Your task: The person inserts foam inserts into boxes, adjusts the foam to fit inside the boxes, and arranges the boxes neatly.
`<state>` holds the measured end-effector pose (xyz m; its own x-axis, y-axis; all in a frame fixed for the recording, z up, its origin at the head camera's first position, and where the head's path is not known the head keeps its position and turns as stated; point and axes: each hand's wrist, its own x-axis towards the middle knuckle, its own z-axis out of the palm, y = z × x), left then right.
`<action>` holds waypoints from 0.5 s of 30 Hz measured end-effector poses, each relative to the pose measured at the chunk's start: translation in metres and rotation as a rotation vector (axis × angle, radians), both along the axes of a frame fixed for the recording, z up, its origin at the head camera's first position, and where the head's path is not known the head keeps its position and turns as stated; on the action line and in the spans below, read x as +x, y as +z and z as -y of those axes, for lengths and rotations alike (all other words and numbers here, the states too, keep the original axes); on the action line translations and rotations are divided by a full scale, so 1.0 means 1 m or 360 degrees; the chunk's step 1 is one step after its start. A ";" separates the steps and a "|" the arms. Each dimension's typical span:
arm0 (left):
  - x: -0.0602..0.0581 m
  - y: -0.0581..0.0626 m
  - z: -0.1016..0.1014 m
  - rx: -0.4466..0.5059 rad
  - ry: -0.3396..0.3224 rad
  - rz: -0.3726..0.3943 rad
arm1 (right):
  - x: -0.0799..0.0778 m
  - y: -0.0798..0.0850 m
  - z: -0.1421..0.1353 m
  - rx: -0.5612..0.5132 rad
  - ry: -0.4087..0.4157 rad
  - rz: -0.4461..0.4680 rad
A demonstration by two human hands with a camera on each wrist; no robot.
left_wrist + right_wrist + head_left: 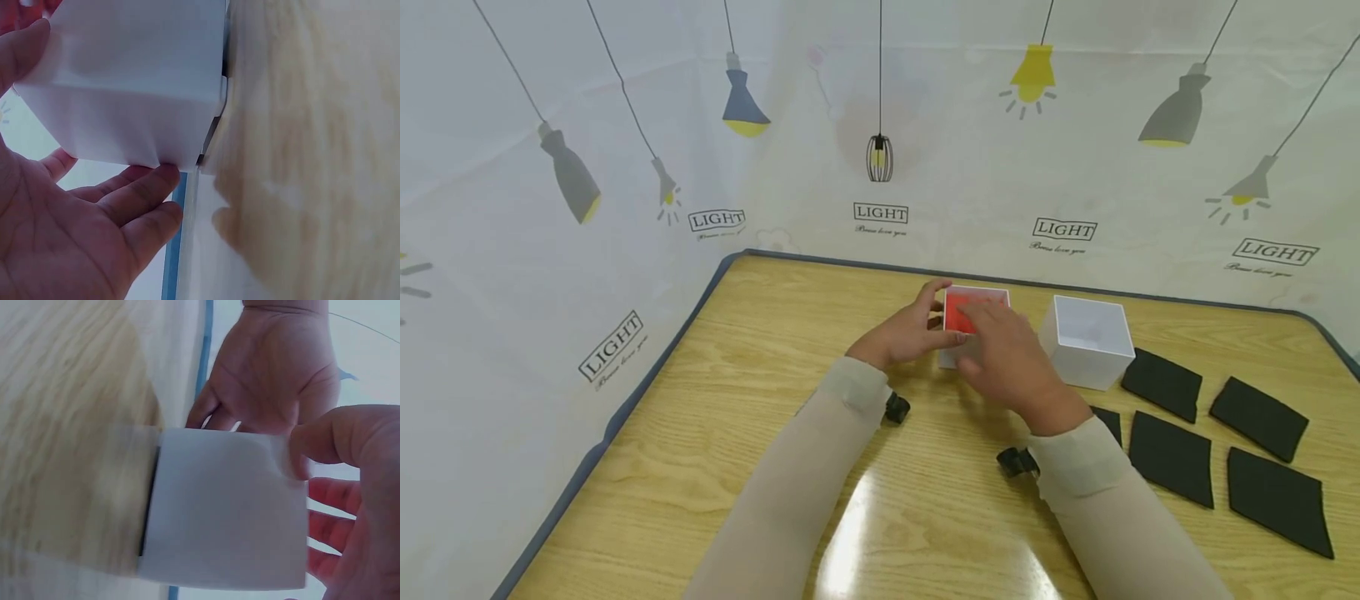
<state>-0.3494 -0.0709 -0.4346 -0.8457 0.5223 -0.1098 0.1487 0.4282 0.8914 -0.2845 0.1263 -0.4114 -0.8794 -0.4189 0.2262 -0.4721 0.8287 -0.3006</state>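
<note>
A white square open-topped box (953,357) stands on the table with flat red material (957,310) inside; its kind cannot be made out. My left hand (910,333) holds this box at its left side, thumb by the near rim and fingers against the side wall (125,125). Over the opening is my right hand (1011,358), fingers extended onto the red material. In the right wrist view its thumb (325,437) lies by the rim, beside the left thumb, and its fingertips are hidden behind the box wall.
A second white open box (1093,346) stands just to the right, with nothing visible inside. Several black flat pieces (1172,458) lie on the right of the wooden table (737,375). A sheet printed with lamps (880,83) hangs behind the table's dark edge.
</note>
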 end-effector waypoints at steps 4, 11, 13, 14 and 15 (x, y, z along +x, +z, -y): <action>0.000 -0.001 0.000 0.0000 0.0006 -0.0016 | 0.003 0.007 0.002 -0.0068 0.0032 -0.0022; 0.001 0.001 -0.002 -0.0002 0.0016 -0.0043 | 0.013 0.022 0.003 -0.0143 0.0062 -0.0037; 0.001 0.001 -0.003 0.0011 0.0020 -0.0038 | 0.016 0.026 0.003 -0.0162 0.0057 -0.0035; 0.002 0.001 -0.003 0.0017 0.0024 -0.0030 | 0.017 0.028 0.003 -0.0171 0.0052 -0.0033; 0.002 0.001 -0.003 0.0018 0.0030 -0.0023 | 0.018 0.030 0.002 -0.0179 0.0044 -0.0030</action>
<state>-0.3475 -0.0681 -0.4335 -0.8568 0.5075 -0.0915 0.1540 0.4211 0.8939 -0.2661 0.1240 -0.3813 -0.8629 -0.4142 0.2896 -0.5010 0.7768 -0.3816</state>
